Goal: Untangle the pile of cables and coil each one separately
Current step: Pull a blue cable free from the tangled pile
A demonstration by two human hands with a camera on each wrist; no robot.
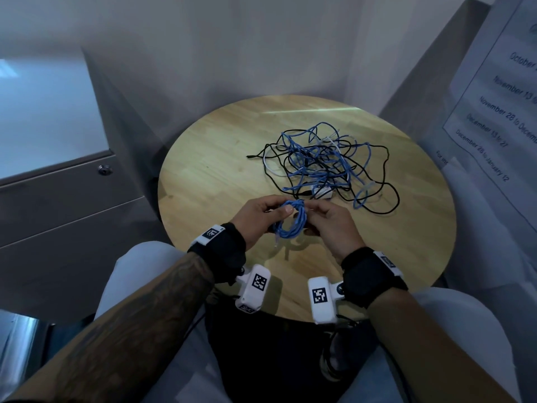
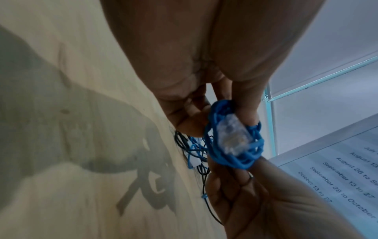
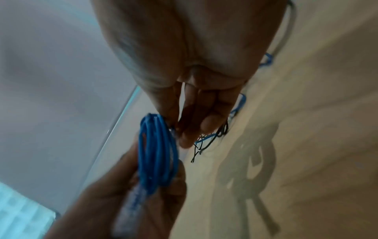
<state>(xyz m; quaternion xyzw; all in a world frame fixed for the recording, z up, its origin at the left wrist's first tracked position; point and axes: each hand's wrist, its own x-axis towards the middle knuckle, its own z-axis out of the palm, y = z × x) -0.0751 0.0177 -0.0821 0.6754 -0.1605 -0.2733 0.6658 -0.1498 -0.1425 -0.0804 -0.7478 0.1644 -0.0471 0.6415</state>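
A small coil of blue cable (image 1: 291, 221) hangs between both hands above the near part of the round wooden table (image 1: 203, 181). My left hand (image 1: 261, 216) grips the coil's left side, thumb on top. My right hand (image 1: 328, 222) pinches the coil's top right. In the left wrist view the blue coil (image 2: 235, 155) shows a clear plug (image 2: 233, 137) at its front. In the right wrist view the coil (image 3: 157, 152) stands edge-on. Beyond the hands lies the tangled pile (image 1: 325, 161) of black, blue and white cables, with a white adapter (image 1: 322, 192) at its near edge.
A grey cabinet (image 1: 58, 181) with a lock stands to the left of the table. A printed notice (image 1: 494, 112) hangs on the right wall. Walls close in behind the table. My knees sit under the near edge.
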